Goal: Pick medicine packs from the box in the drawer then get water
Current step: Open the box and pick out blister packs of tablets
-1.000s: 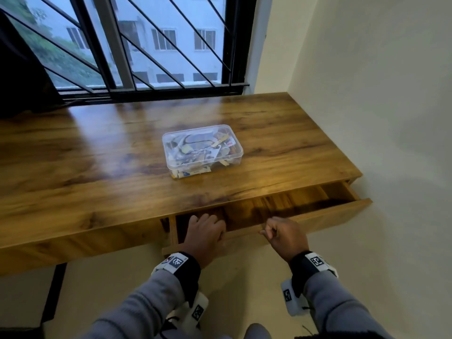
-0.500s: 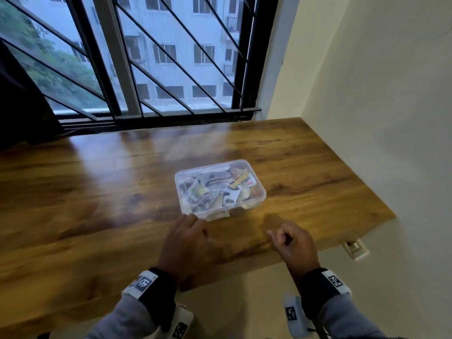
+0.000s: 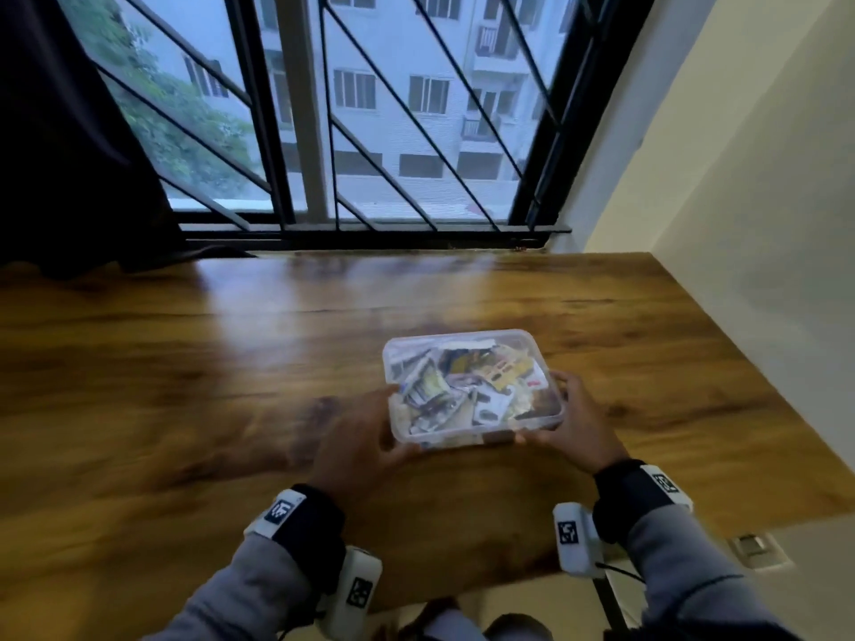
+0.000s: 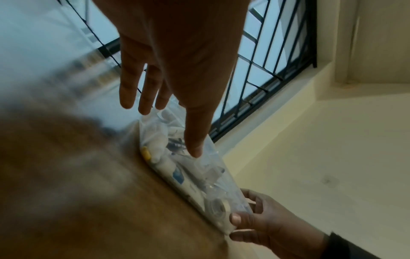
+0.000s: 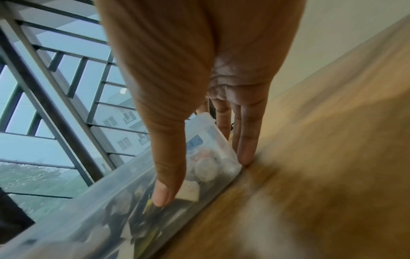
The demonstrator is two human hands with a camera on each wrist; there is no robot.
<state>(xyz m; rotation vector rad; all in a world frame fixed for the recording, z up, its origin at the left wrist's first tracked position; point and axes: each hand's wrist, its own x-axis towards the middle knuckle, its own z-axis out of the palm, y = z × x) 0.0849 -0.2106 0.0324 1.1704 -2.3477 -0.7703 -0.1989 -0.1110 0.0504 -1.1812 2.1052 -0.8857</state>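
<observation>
A clear box point(image 3: 472, 386) with a lid sits on the desk point(image 3: 185, 386), near the front edge and toward the right side. It is full of medicine packs point(image 3: 462, 390) — a jumble of white, yellow and blue, too mixed up to tell one from another. Both hands are on the box, one at each end. The left hand point(image 3: 356, 441) cups the left near corner, with its thumb point(image 4: 195, 140) lying against the front wall and its fingers point(image 4: 142, 91) stretched along the left end. The right hand point(image 3: 578, 427) holds the right near corner, thumb point(image 5: 166, 175) on the front wall and fingers point(image 5: 246, 136) down the right end, their tips touching the desk. Behind the desk is a window point(image 3: 393, 108) with black bars, and a dark curtain point(image 3: 60, 141) hangs at the left. A pale wall point(image 3: 763, 201) stands at the right.
</observation>
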